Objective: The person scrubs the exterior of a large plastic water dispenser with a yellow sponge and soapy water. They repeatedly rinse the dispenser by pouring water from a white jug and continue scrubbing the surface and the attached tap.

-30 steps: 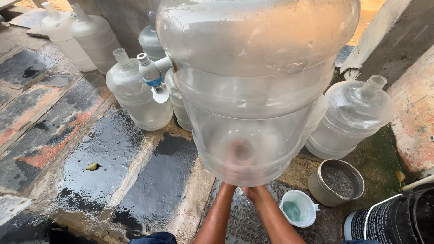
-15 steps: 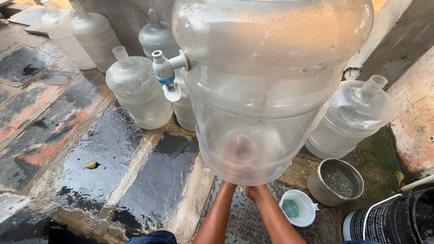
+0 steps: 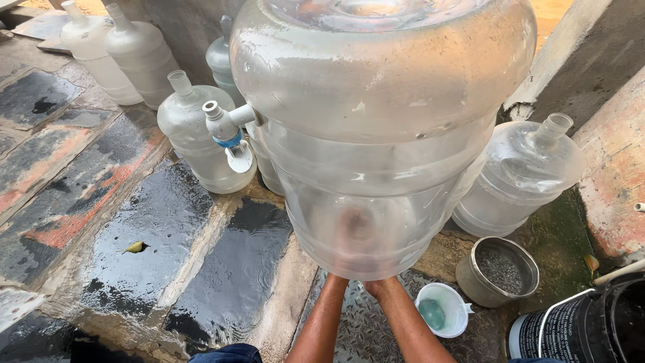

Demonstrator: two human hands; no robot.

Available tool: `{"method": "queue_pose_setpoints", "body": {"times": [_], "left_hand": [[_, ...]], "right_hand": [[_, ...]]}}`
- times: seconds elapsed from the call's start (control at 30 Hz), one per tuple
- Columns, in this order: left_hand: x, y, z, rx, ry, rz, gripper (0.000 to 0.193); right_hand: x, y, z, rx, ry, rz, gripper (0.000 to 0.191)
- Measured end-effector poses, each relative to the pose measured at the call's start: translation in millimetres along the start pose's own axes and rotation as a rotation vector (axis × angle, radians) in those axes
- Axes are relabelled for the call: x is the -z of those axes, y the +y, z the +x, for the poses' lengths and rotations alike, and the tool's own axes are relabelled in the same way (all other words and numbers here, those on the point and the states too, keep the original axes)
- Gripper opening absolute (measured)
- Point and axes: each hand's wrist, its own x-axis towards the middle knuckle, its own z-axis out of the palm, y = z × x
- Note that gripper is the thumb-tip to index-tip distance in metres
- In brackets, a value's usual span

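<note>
Both forearms reach straight up from six o'clock, the left hand [image 3: 349,232] and right hand [image 3: 379,286] blurred behind the big clear water jug [image 3: 383,128] they hold aloft, fingers pressed to its underside, white tap [image 3: 225,128] pointing to nine o'clock.

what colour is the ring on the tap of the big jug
Blue: the ring sits on the white tap of the clear jug, plain in the head view.

One label is seen — a black band with white print wrapped around a black bucket [image 3: 571,333], low at the right edge, well to the right of the right hand [image 3: 379,286]. No packages, signs or screens are shown.
</note>
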Motion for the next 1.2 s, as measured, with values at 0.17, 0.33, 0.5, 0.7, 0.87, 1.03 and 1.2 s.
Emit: {"method": "queue_pose_setpoints", "body": {"times": [0.17, 0.33, 0.5, 0.7, 0.87, 1.03, 1.2], "left_hand": [[0.9, 1.4, -0.7, 0.058, -0.001, -0.094, 0.069], [1.6, 0.3, -0.5, 0.066, -0.002, -0.083, 0.067], [2.0, 0.4, -0.7, 0.095, -0.001, -0.105, 0.066], [1.1, 4.6, -1.4, 0.131, -0.002, -0.163, 0.063], [0.7, 0.6, -0.1, 0.192, 0.014, -0.269, 0.061], [3.0, -6.7, 0.7, 0.3, 0.023, -0.53, 0.054], [3.7, -2.2, 3.0, 0.341, 0.043, -0.685, 0.051]], "right_hand": [[-1.2, -2.3, -1.7, 0.004, -0.005, -0.002, 0.049], [-2.3, -3.4, -5.3, 0.003, -0.006, -0.005, 0.049], [-7.2, -5.2, -8.8, 0.002, -0.01, -0.007, 0.05], [-10.3, -8.6, -13.1, 0.002, -0.017, -0.012, 0.05], [-7.6, -9.1, -10.2, -0.005, -0.019, -0.014, 0.051], [-4.7, -19.5, -11.5, 0.032, -0.012, -0.017, 0.051], [-7.2, -44.1, -31.6, 0.259, -0.03, 0.065, 0.052]]}}
